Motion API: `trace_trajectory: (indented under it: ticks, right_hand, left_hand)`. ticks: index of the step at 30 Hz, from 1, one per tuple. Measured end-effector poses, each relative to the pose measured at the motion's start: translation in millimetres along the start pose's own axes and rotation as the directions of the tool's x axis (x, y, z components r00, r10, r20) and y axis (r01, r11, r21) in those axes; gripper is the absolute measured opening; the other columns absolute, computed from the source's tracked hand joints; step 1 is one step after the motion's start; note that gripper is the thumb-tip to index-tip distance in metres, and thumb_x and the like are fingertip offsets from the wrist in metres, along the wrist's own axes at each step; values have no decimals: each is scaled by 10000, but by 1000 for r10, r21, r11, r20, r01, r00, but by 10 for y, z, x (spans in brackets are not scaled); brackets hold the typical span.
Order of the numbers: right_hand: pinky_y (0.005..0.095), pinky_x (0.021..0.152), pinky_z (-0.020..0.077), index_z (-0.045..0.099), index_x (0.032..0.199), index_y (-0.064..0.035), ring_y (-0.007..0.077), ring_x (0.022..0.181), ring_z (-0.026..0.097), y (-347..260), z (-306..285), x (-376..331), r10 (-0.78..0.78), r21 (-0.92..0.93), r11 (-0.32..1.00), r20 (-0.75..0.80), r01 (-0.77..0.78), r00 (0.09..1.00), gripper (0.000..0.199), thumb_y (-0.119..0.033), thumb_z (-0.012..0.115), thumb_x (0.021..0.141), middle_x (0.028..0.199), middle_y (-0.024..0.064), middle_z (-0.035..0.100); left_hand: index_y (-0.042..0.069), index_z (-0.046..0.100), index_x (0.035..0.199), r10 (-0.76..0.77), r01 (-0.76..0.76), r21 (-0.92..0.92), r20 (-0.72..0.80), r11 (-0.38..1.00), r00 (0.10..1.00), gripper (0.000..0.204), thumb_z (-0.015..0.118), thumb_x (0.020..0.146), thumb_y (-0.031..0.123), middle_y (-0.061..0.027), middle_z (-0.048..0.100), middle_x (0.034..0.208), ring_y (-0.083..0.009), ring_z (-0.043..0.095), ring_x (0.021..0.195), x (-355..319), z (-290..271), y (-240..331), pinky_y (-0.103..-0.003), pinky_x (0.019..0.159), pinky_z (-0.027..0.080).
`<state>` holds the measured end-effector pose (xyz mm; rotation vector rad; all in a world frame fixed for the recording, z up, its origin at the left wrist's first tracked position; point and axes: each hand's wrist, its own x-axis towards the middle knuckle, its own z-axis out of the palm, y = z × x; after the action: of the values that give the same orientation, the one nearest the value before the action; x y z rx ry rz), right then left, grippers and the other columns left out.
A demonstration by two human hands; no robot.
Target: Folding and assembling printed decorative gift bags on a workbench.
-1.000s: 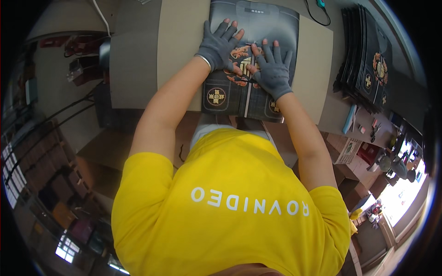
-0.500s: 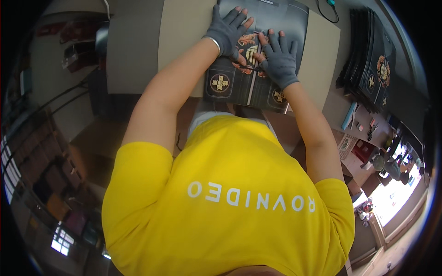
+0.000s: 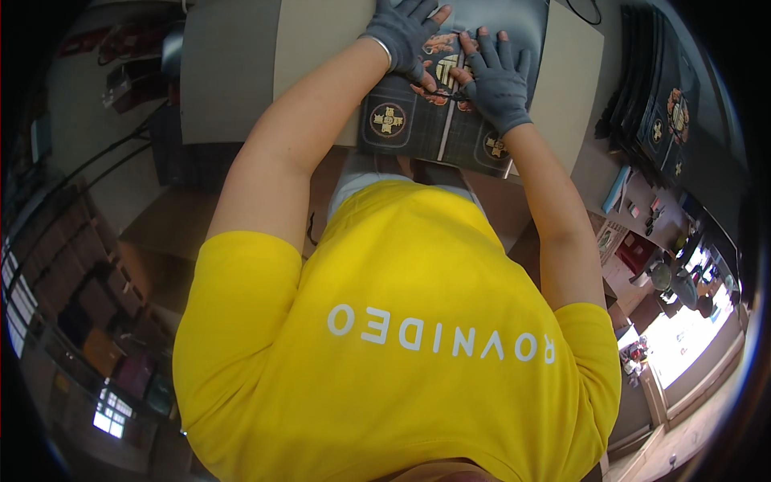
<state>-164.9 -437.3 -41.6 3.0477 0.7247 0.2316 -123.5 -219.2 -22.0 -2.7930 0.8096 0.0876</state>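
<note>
A flat, dark printed piece [image 3: 418, 138], perhaps a folded bag or box sheet, lies on the worktop in front of me. It carries gold round emblems, a red and gold pattern and a pale line down its middle. My left hand [image 3: 401, 38], in a grey glove with bare fingertips, rests on its left part with fingers spread. To the right, my right hand [image 3: 499, 87], gloved alike, is pressed flat with fingers apart. Between the two hands a thin black cord [image 3: 451, 95] runs across the print, near the thumbs. The piece's far end is cut off by the frame's top edge.
Under the piece is a beige worktop [image 3: 317, 60], with a grey panel [image 3: 229, 76] at its left. On the right stands a stack of similar dark printed pieces [image 3: 666, 112]. A cable [image 3: 593, 16] loops at the far right. Small items lie beyond the stack.
The whole scene has shifted upward in view, cutting off the top of my left hand's fingers. Both hands remain spread on the printed piece.
</note>
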Motion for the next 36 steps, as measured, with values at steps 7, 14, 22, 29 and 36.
trace_trajectory:
  ticks: [7, 14, 22, 29, 36]
  right_hand:
    - [676, 1108, 143, 410, 1491, -312, 340, 1426, 329, -47, -17, -16, 17, -34, 999, 26, -16, 1000, 684, -604, 548, 889, 1524, 67, 425]
    - [676, 1119, 112, 391, 1502, -305, 334, 1442, 298, -80, -59, 41, 58, -61, 997, 108, -52, 992, 684, -592, 540, 899, 1547, 57, 391]
    - [688, 1110, 162, 448, 1470, -283, 376, 1428, 304, -132, -92, 68, 89, 8, 996, 74, -90, 993, 697, -539, 625, 846, 1517, 84, 420]
    - [669, 1134, 122, 456, 1468, -277, 371, 1433, 300, -151, -93, 29, 121, 91, 987, 92, -129, 988, 715, -533, 646, 828, 1527, 87, 411]
    - [664, 1136, 118, 475, 1455, -284, 360, 1440, 291, -147, -103, 46, 138, 105, 984, 88, -147, 986, 712, -541, 655, 815, 1532, 79, 407]
  left_hand:
    - [66, 196, 1555, 98, -57, -208, 195, 976, 976, 1419, 654, 468, 856, -212, 159, 1621, -365, 108, 1510, 78, -224, -98, -776, 1066, 39]
    - [112, 229, 1555, 2, -2, 23, -16, 1000, 1000, 1338, 608, 527, 881, -170, 196, 1620, -327, 147, 1504, 6, -99, -39, -741, 1074, 87]
    - [154, 182, 1578, 37, -23, -109, 123, 994, 992, 1386, 524, 508, 965, -162, 159, 1634, -322, 133, 1511, 82, -94, -58, -747, 1046, 86]
    - [312, 144, 1584, 17, 24, -225, 178, 974, 984, 1290, 540, 534, 949, -170, 101, 1644, -353, 56, 1519, 93, -150, 25, -790, 1028, 3]
    - [323, 180, 1576, -13, 51, -265, 144, 963, 989, 1325, 612, 475, 921, -178, 154, 1627, -354, 89, 1512, 125, -133, 25, -789, 1030, 41]
